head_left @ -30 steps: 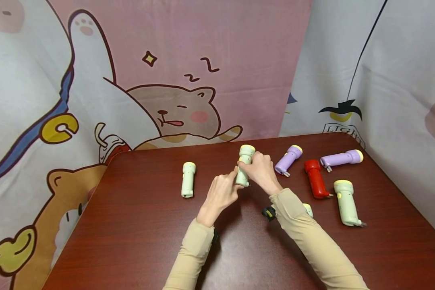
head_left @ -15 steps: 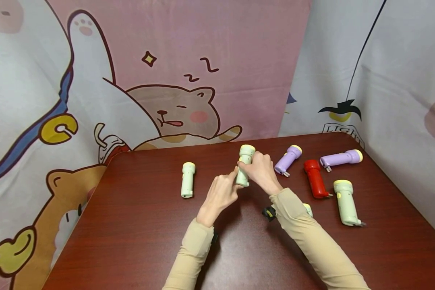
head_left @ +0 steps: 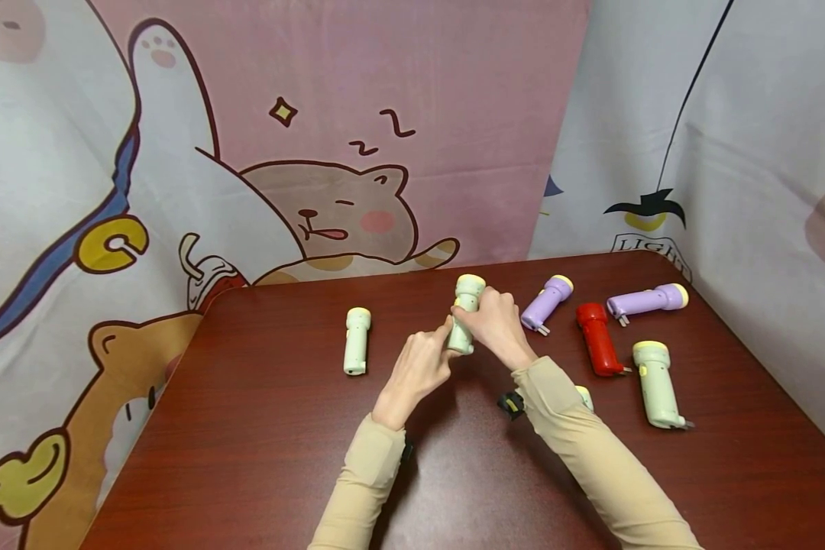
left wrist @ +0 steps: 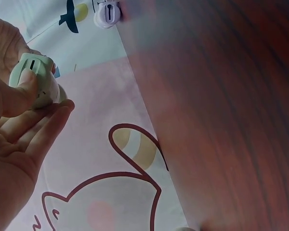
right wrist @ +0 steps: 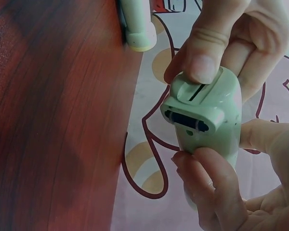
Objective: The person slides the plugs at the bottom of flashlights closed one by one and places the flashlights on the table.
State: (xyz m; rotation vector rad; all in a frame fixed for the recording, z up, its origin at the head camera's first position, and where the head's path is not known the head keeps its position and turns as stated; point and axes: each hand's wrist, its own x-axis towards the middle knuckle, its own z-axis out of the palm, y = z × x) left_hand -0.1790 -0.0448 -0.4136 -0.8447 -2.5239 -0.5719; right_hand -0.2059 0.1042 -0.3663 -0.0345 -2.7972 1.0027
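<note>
Both hands hold a pale green flashlight (head_left: 461,336) above the table, its yellow-rimmed head pointing away. My left hand (head_left: 419,365) grips the tail end. In the left wrist view, its thumb presses on a slotted tab at the end of the flashlight (left wrist: 48,91). From the other side my right hand (head_left: 498,325) grips the body, thumb across it near the yellow switch. The right wrist view shows the right hand's fingers (right wrist: 221,187) curled against the casing, below a dark recess (right wrist: 187,121) in the tail. No plug prongs show on this flashlight.
Another green flashlight (head_left: 357,341) lies to the left on the brown table (head_left: 261,443). On the right lie two purple flashlights (head_left: 548,302), a red flashlight (head_left: 600,340) and a green flashlight (head_left: 658,386), all with prongs out. My right sleeve partly hides another flashlight (head_left: 583,397). A printed curtain (head_left: 481,114) hangs behind.
</note>
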